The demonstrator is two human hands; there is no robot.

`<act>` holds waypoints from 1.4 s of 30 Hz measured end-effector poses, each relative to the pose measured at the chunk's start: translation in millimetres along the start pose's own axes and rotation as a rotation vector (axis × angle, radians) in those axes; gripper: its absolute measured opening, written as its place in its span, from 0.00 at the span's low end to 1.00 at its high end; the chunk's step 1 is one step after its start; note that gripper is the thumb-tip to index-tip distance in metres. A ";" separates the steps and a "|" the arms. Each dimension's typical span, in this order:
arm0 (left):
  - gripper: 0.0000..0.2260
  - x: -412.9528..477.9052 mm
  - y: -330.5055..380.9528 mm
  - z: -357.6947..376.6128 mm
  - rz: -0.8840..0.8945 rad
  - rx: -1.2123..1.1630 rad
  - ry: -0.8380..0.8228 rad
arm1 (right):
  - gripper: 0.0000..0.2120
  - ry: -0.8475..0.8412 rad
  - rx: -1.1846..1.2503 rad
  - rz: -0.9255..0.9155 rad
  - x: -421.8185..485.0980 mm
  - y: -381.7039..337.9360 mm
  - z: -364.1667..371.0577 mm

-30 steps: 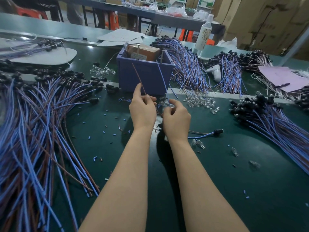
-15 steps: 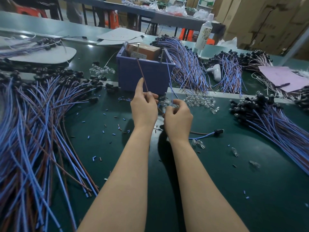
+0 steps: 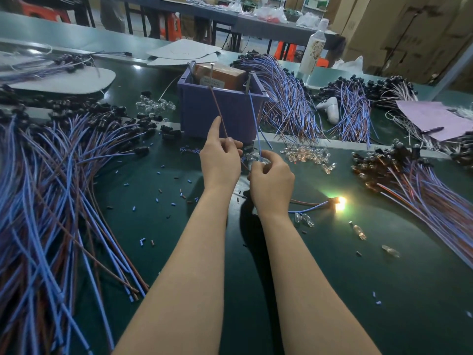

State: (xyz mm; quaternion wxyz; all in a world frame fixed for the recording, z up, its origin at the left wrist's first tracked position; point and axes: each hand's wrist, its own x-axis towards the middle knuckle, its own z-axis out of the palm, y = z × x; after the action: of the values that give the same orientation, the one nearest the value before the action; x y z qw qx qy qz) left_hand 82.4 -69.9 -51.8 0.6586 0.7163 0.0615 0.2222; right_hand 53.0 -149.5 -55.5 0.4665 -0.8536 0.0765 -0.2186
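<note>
Across the whole view, a dark green surface [image 3: 332, 290]. On its left side, a broad wire sprawl [image 3: 38, 201] in blue and brown, tipped with black sockets; on its right side, a second bundle [image 3: 422, 190] of the same kind. At the middle back, a purple bin [image 3: 222, 114] with a cardboard box [image 3: 220, 75] inside.

Just in front of the bin, close together, left grip [image 3: 220, 162] and right grip [image 3: 271, 180]. Left grip: forefinger straight and pointing up, thumb and remaining fingers pinched on a brown wire [image 3: 217, 106] slanting up to the bin's rim. Right grip: fingers curled, pinched on the lower end of a blue wire [image 3: 254, 124] rising to a metal post at the bin's right corner.

Right of the right wrist, flat on the surface, a lit socket lamp [image 3: 339, 201] on its blue-and-brown lead. Behind it, a heap of clear bulbs [image 3: 304, 153]. Left of the arms, scattered tiny insulation offcuts [image 3: 158, 199].
</note>
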 end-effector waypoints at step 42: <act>0.13 -124.3 119.8 191.3 -0.164 -0.195 -0.693 | 0.10 0.764 0.972 0.204 50.5 34.7 -235.6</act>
State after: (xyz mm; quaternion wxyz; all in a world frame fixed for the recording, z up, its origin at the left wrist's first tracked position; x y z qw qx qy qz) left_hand 23.1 -307.5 28.7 0.7211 0.6757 -0.1291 -0.0824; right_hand -4.0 -365.3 41.5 0.7598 -0.3938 0.2106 -0.4725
